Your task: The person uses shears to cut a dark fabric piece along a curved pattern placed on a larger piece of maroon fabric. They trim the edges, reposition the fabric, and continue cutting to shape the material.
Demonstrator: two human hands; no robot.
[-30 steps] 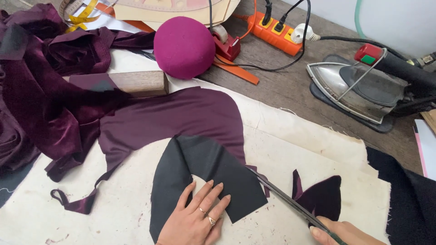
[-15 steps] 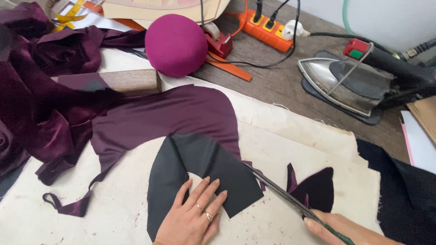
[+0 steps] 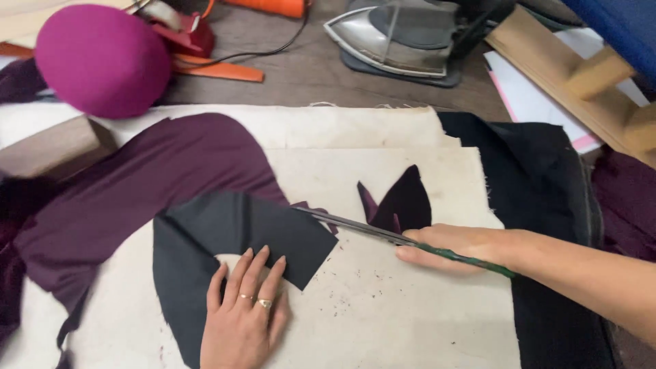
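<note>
My left hand [image 3: 244,311] lies flat, fingers together, on a curved black fabric piece [image 3: 225,232] that rests over a plum-coloured fabric panel [image 3: 150,178]. Rings show on two of its fingers. My right hand [image 3: 459,247] grips long scissors [image 3: 355,224] with green handles. The blades point left, their tips at the black piece's upper right edge where it meets the plum cloth. A small dark plum offcut [image 3: 403,201] stands up just behind the blades.
A cream work cloth [image 3: 383,307] covers the table. A magenta hat block [image 3: 102,58], a wooden block [image 3: 51,147], a red tape dispenser [image 3: 181,31] and an iron [image 3: 400,34] stand at the back. Black fabric [image 3: 547,178] and papers [image 3: 540,99] lie at right.
The view has swung right and closer, so everything sits further left in frame. My right hand with the scissors has come up into full view; the blade tips stay at the black piece's edge.
</note>
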